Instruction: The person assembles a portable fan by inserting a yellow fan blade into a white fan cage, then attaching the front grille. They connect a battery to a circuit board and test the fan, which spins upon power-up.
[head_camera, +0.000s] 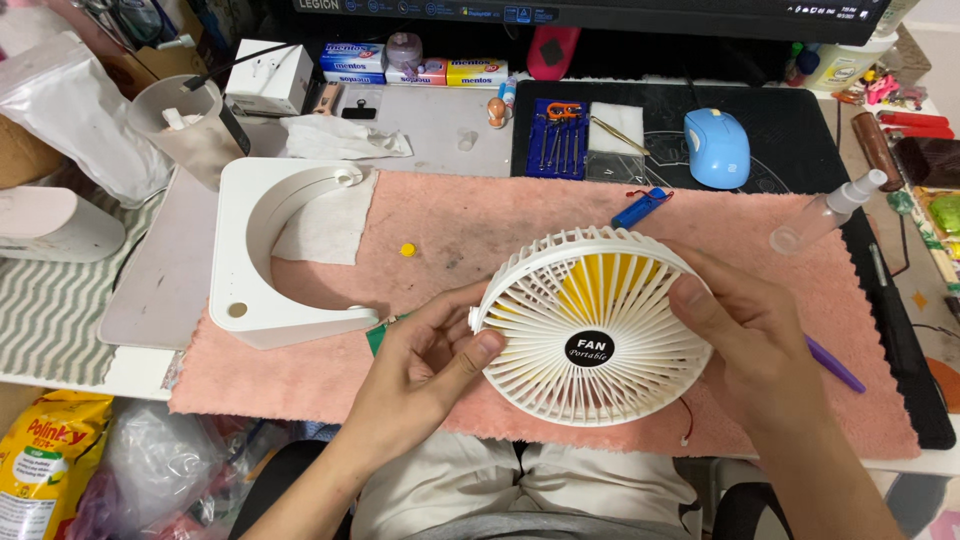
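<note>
Both hands' grip (590, 335) around fan head (600, 300), blades half-hidden.

Both hands hold a round white fan head (590, 330) with yellow blades over a pink towel (520, 215) on the counter, left hand (425, 365) on its left rim, right hand (755, 345) on its right rim, the white fan base (255, 300) lying just to the left.

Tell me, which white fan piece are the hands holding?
The round grille, with yellow blades behind its ribs, gripped by the left hand and right hand. The square stand lies untouched on the pink towel.
</note>
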